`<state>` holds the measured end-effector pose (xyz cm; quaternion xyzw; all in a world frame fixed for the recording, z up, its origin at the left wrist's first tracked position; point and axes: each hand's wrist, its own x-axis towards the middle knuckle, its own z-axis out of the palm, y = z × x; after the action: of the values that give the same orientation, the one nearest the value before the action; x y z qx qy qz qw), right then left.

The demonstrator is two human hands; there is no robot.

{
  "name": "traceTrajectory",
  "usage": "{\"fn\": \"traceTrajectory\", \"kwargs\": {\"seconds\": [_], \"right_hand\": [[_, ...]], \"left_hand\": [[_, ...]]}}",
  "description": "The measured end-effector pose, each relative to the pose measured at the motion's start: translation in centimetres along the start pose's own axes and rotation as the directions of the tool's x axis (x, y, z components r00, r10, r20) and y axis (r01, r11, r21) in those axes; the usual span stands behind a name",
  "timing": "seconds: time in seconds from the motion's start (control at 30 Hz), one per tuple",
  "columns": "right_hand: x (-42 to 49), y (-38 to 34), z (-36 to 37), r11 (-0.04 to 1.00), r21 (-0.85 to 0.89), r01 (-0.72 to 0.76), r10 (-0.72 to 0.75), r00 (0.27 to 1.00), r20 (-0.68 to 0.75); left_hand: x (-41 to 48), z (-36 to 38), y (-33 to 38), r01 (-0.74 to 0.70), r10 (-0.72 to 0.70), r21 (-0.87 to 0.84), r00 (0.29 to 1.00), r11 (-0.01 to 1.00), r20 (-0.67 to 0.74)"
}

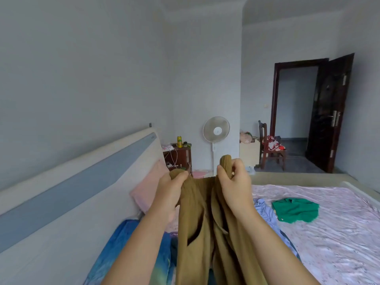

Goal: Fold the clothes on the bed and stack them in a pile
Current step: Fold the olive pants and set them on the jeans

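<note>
both hands are holding up a mustard-brown, ribbed fabric garment (197, 229) by its top edge, above the near part of the bed with the shiny pink patterned sheet (333, 239). the left hand (171, 191) is clamping a bunched corner in a closed grip; the right hand (233, 183) is pinching the other corner, a fold of cloth poking up above its fingers. the two grips are sitting level and close together, so the garment's long axis is hanging straight down between the forearms and running out of view below. neither hand is nearer to it. spreading it likely calls for the hands moving apart sideways. a crumpled green garment (295, 209) is lying on the sheet, off to the right.
</note>
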<state>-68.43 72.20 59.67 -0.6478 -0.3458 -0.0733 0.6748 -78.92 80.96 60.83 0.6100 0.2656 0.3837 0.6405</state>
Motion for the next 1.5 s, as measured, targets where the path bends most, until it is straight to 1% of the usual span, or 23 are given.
{"fn": "traceTrajectory", "kwargs": {"seconds": [0.1, 0.17, 0.23, 0.33, 0.43, 0.57, 0.63, 0.67, 0.7, 0.73, 0.77, 0.8, 0.83, 0.87, 0.9, 0.93, 1.0, 1.03, 1.07, 1.17, 1.23, 1.37, 1.5], "right_hand": [[-2.2, 0.1, 0.9, 0.992, 0.011, 0.124, -0.123, 0.967, 0.222], [-2.7, 0.6, 1.1, 0.989, 0.031, 0.148, -0.151, 0.951, 0.269], [-2.8, 1.2, 1.2, 0.989, 0.078, 0.125, -0.142, 0.949, 0.282], [-3.3, 1.7, 1.5, 0.984, 0.144, 0.103, -0.144, 0.94, 0.309], [-3.9, 2.0, 1.8, 0.964, 0.249, 0.098, -0.187, 0.911, 0.366], [-4.0, 2.5, 1.4, 0.883, 0.466, -0.056, -0.216, 0.833, 0.51], [-4.1, 3.0, 1.3, 0.851, 0.515, -0.107, -0.234, 0.799, 0.554], [-4.2, 3.1, 1.4, 0.851, 0.514, -0.104, -0.233, 0.804, 0.547], [-4.4, 3.2, 1.5, 0.859, 0.505, -0.081, -0.219, 0.834, 0.506], [-4.5, 3.4, 1.6, 0.877, 0.479, -0.041, -0.19, 0.886, 0.423], [-4.5, 4.0, 1.5, 0.905, 0.425, 0.006, -0.15, 0.94, 0.306], [-4.5, 4.6, 1.4, 0.943, 0.331, 0.036, -0.104, 0.976, 0.192], [-4.4, 5.4, 1.1, 0.974, 0.226, 0.026, -0.052, 0.993, 0.109], [-4.4, 6.2, 0.8, 0.985, 0.166, -0.039, 0.023, 0.995, 0.097], [-4.4, 6.7, 0.5, 0.975, 0.171, -0.141, 0.115, 0.982, 0.152], [-4.4, 7.1, 0.4, 0.941, 0.23, -0.249, 0.192, 0.95, 0.245], [-4.7, 7.1, 0.4, 0.815, 0.388, -0.43, 0.251, 0.866, 0.433], [-4.7, 6.9, 0.4, 0.753, 0.443, -0.486, 0.249, 0.834, 0.492], [-4.7, 6.5, 0.3, 0.707, 0.479, -0.52, 0.244, 0.815, 0.526], [-4.4, 5.6, -0.4, 0.611, 0.525, -0.593, 0.308, 0.789, 0.532], [-4.2, 4.9, -1.5, 0.611, 0.508, -0.607, 0.316, 0.776, 0.546], [-4.9, 3.4, -3.6, 0.699, 0.441, -0.563, 0.254, 0.772, 0.583], [-6.3, 2.3, -4.7, 0.792, 0.365, -0.49, 0.315, 0.839, 0.443]], "left_hand": [[-0.7, 0.4, -1.2, -0.169, 0.164, 0.051, 0.983, 0.984, 0.088], [-0.9, 0.3, -1.8, -0.201, 0.185, 0.093, 0.97, 0.975, 0.157], [-1.1, 0.1, -2.2, -0.184, 0.167, 0.066, 0.965, 0.981, 0.202], [-1.2, -0.1, -2.4, -0.173, 0.168, 0.002, 0.963, 0.985, 0.21], [-1.1, -0.3, -2.4, -0.188, 0.191, -0.034, 0.959, 0.982, 0.21], [-0.4, -0.9, -2.1, -0.214, 0.208, 0.014, 0.962, 0.977, 0.174], [0.0, -1.4, -2.0, -0.254, 0.236, 0.095, 0.958, 0.963, 0.164], [0.1, -1.6, -2.0, -0.278, 0.256, 0.133, 0.953, 0.951, 0.163], [0.1, -1.7, -2.0, -0.302, 0.276, 0.15, 0.946, 0.942, 0.168], [0.1, -1.9, -2.0, -0.322, 0.296, 0.146, 0.939, 0.935, 0.177], [0.0, -2.0, -2.1, -0.339, 0.313, 0.128, 0.931, 0.932, 0.187], [0.0, -2.2, -2.1, -0.352, 0.327, 0.101, 0.924, 0.931, 0.199], [0.0, -2.4, -2.1, -0.358, 0.34, 0.053, 0.916, 0.932, 0.211], [0.1, -2.6, -2.1, -0.356, 0.349, -0.004, 0.912, 0.934, 0.217], [0.1, -2.9, -1.9, -0.352, 0.357, -0.065, 0.906, 0.934, 0.225], [0.1, -3.1, -1.8, -0.345, 0.365, -0.121, 0.901, 0.931, 0.234], [0.2, -3.2, -1.6, -0.306, 0.36, -0.222, 0.892, 0.926, 0.274], [0.3, -3.2, -1.4, -0.286, 0.356, -0.255, 0.887, 0.924, 0.293], [0.3, -3.2, -1.3, -0.275, 0.357, -0.278, 0.88, 0.92, 0.312], [0.4, -3.4, -1.2, -0.262, 0.364, -0.315, 0.872, 0.912, 0.329], [0.4, -3.5, -1.3, -0.255, 0.358, -0.327, 0.88, 0.91, 0.312], [-0.1, -2.7, -1.7, -0.235, 0.336, -0.348, 0.903, 0.907, 0.267], [-1.0, -1.5, -2.3, -0.21, 0.32, -0.36, 0.905, 0.909, 0.28]]}}
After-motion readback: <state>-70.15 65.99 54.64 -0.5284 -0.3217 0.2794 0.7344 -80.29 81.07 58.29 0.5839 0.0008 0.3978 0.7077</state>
